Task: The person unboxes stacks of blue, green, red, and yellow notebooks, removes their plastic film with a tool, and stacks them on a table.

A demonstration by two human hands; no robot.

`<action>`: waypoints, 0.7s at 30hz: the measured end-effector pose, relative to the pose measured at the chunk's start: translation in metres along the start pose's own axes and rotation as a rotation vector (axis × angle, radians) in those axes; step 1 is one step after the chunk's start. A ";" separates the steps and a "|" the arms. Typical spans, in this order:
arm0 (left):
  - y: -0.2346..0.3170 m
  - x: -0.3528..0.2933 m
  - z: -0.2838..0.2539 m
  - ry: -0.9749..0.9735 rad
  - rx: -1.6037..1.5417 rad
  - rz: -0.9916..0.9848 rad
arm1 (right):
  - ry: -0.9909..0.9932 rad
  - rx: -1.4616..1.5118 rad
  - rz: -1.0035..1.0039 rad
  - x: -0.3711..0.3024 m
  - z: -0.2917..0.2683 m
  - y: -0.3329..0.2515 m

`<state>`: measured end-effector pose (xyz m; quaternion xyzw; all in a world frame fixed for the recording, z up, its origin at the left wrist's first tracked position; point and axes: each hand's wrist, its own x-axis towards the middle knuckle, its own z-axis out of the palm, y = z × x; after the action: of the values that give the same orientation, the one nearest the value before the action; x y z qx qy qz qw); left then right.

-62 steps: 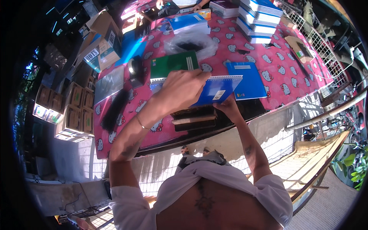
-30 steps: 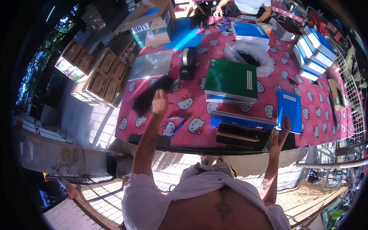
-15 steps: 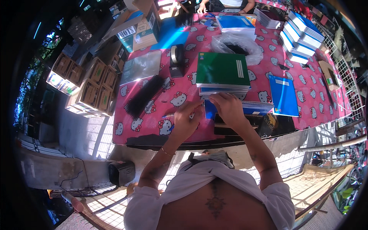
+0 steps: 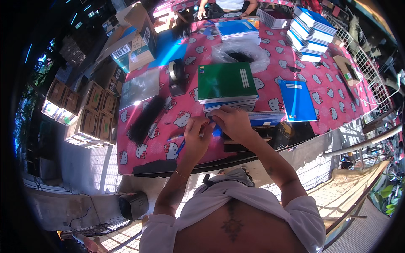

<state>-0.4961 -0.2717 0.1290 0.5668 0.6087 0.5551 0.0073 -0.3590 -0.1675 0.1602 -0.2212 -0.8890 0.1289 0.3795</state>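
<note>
My left hand (image 4: 197, 134) is closed, its thumb and fingertips pinched together at the left end of a blue notebook (image 4: 266, 117). Whatever sits in that pinch is too small to make out. My right hand (image 4: 233, 123) bends over the same end of the notebook, fingers closed on its edge and partly hiding it. Just beyond lies a stack of notebooks topped by a green notebook (image 4: 227, 82). Blue pens (image 4: 180, 146) lie left of my left hand, near a bundle of thin black strands (image 4: 145, 121).
A tape dispenser (image 4: 176, 78) and a clear sheet (image 4: 140, 89) lie left. Another blue notebook (image 4: 298, 101) lies right, below a tall notebook stack (image 4: 311, 36). A plastic bag (image 4: 240, 57) and open carton (image 4: 134, 46) are farther back. Across the table, a person's hand (image 4: 201, 13) shows.
The view has shifted, so the table's things sit further left. My hands stay together at the notebook's end; the left hand has drawn closer to the right.
</note>
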 end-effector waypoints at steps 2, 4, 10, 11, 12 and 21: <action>0.000 0.001 0.002 0.000 -0.040 -0.004 | -0.014 0.005 0.004 0.002 0.000 0.000; 0.004 0.006 0.005 0.094 -0.020 -0.106 | -0.028 0.008 0.001 0.004 -0.003 0.002; 0.003 0.011 0.000 0.005 0.112 -0.135 | -0.046 0.009 -0.015 0.005 -0.002 0.002; 0.001 0.014 -0.002 0.009 0.108 -0.140 | -0.052 0.006 -0.017 0.006 -0.002 0.002; -0.003 0.018 -0.006 -0.033 0.121 -0.119 | -0.066 0.026 -0.005 0.007 -0.003 0.001; -0.017 0.049 -0.033 -0.401 0.051 -0.061 | -0.227 0.117 0.013 0.012 -0.015 0.003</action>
<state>-0.5463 -0.2557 0.1606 0.6472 0.6260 0.4150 0.1308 -0.3550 -0.1581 0.1763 -0.1884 -0.9159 0.2072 0.2877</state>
